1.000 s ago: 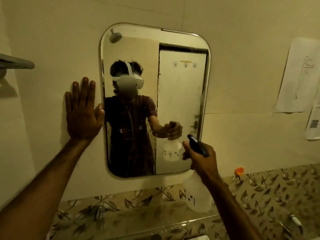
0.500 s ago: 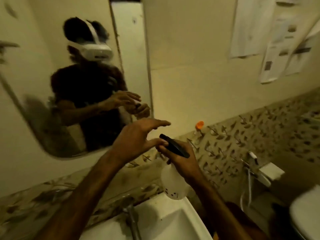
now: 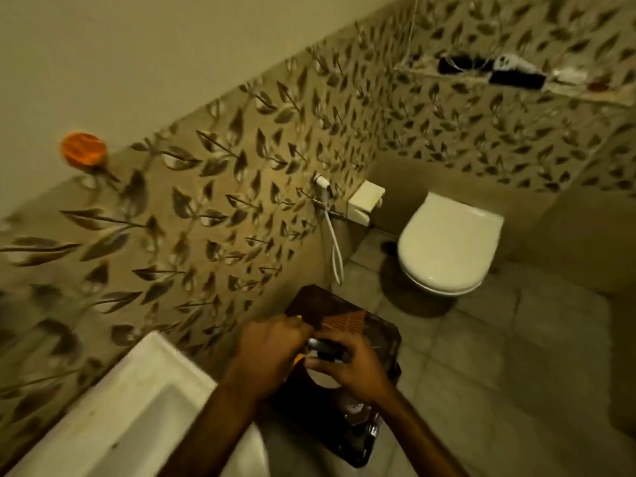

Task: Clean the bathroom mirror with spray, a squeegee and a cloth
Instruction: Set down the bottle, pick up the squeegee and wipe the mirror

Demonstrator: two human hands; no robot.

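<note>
– Across the left and back of the room, which surface is largest?
– Beige wall tiling printed with brown leaves (image 3: 241, 201). Next in size are the grey floor tiles (image 3: 516, 356). After these come the white rectangular ceramic sink (image 3: 130, 401) at lower left and the white toilet with closed oval lid (image 3: 447, 242) by the back wall.
– Locate the task item.
– Pale translucent plastic spray bottle with black trigger head (image 3: 325, 349). It is held low, over a dark brown square stand (image 3: 344, 311) that sits on the floor between sink and toilet. Only the black head and a pale curved part of the body show. The hands hide the rest.
– State of the hands?
– Right hand (image 3: 354, 370): fingers curled round the black head, thumb along its near side. Left hand (image 3: 272, 346): knuckles up, fingers curled round a small yellow item (image 3: 298, 358). The item shows at both edges of the hand, and its kind cannot be told. The two hands are just beside each other.
– Smaller fittings?
– White hand shower with hose (image 3: 321, 182), mounted on the tiled wall. Round orange cap (image 3: 83, 149), on the wall at upper left, blurred.
</note>
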